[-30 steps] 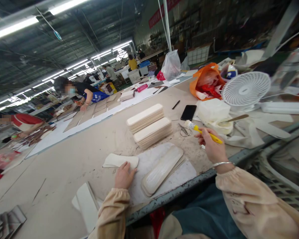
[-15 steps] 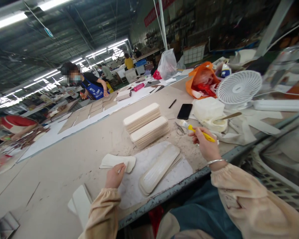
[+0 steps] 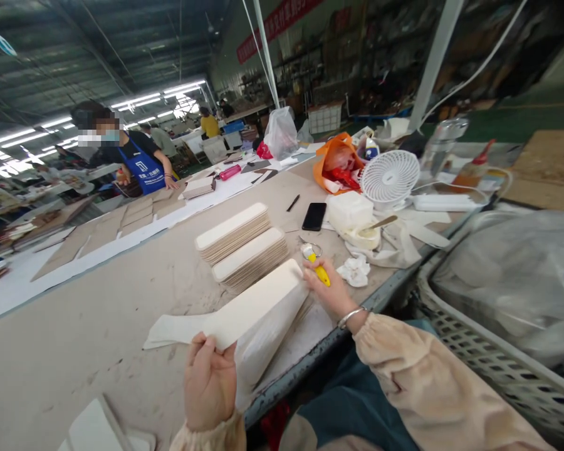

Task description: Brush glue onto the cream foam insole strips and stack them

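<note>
Inspection finds the left hand [image 3: 210, 382] on the near side of the paired stacks [image 3: 251, 257], pinching a pale strip [image 3: 258, 300] between thumb and fingers. Right of the stacks, the right hand [image 3: 331, 291] grips a yellow brush [image 3: 320, 270], fingertips at the strip's end.

The left grip [image 3: 210, 379] rises from the near side, its palm turned upward, thumb and fingers pinched closed and the left wrist [image 3: 214, 416] held upright beneath. Over on the other side, the right forearm [image 3: 427, 376] slants in, sleeved down to a bare right wrist [image 3: 357, 319]. The right grip [image 3: 329, 290] shows its back, fingers curled shut, reaching farther forward than the left.
</note>
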Action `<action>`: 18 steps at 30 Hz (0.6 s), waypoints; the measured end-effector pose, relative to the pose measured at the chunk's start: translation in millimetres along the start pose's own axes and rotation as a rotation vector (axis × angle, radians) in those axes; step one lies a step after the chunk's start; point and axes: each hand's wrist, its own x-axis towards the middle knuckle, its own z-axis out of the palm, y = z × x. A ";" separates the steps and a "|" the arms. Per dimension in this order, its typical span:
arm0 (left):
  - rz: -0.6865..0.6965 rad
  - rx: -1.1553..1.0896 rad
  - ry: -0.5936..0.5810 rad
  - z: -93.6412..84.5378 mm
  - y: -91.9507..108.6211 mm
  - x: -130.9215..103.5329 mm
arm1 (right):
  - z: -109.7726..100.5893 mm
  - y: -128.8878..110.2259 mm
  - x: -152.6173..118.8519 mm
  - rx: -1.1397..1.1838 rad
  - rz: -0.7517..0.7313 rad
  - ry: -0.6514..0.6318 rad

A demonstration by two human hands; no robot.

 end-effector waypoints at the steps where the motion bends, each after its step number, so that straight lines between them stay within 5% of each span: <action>1: -0.010 0.037 0.003 0.8 -7.7 -2.3 | 0.1 0.3 -0.2 0.048 0.036 -0.014; 5: -0.132 0.113 0.026 -8.5 -28.1 -6.0 | -3.6 3.3 2.7 0.026 0.002 0.020; 13: -0.176 0.801 -0.138 -58.2 -39.1 -11.1 | 2.7 11.6 5.5 -0.603 -0.216 0.000; 18: -0.239 0.971 -0.201 -61.7 -49.4 -17.8 | 10.4 20.7 2.2 -0.696 -0.241 -0.033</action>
